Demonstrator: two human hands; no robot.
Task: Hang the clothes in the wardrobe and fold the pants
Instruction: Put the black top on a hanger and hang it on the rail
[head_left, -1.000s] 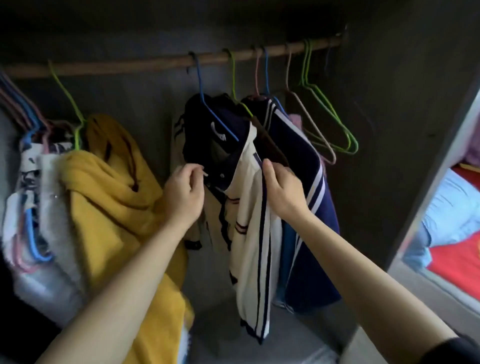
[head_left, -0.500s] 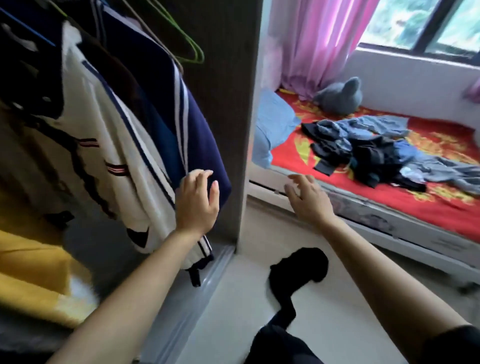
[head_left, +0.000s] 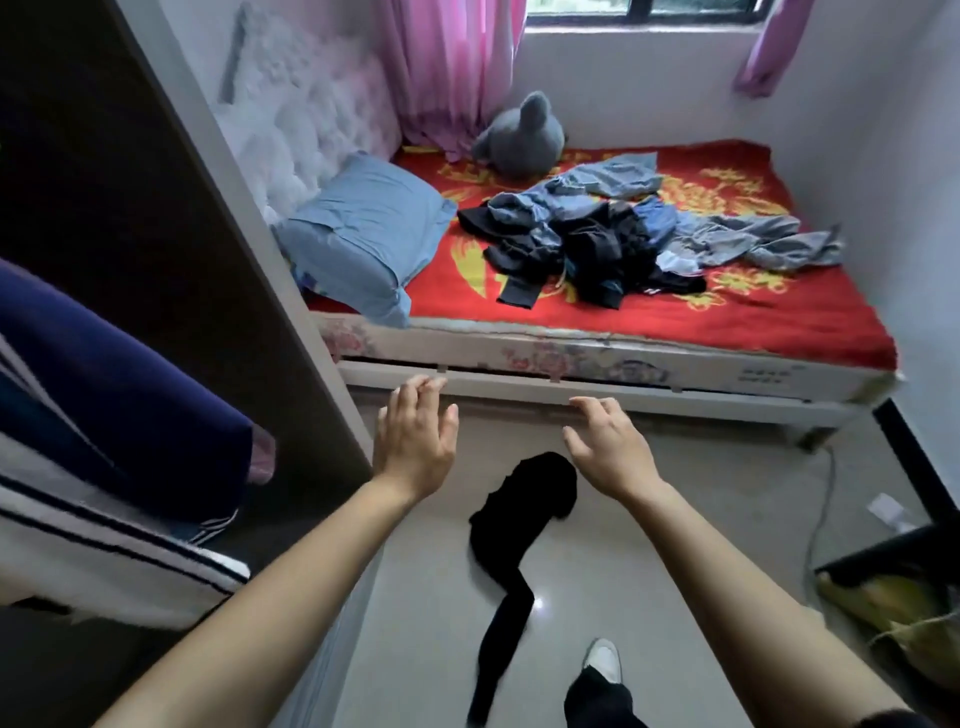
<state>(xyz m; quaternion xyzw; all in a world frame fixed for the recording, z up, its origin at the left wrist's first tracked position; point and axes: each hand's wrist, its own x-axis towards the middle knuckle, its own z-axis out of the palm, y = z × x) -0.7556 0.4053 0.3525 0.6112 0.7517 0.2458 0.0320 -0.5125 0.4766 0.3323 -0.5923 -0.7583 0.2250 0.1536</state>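
Between the wardrobe edge (head_left: 291, 291) and bed frame (head_left: 623, 395), our left hand (head_left: 415, 441) and right hand (head_left: 608, 447) hover empty, fingers loose, above a black garment (head_left: 514, 525) on the floor (head_left: 426, 597).

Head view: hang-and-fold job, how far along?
Done: a navy garment and a white striped garment hang in the wardrobe. In hand: nothing; the left hand and right hand are open and empty, held out toward the bed. Left: the pile of clothes on the bed, unfolded, plus a black garment on the floor. Probably well short of finished.
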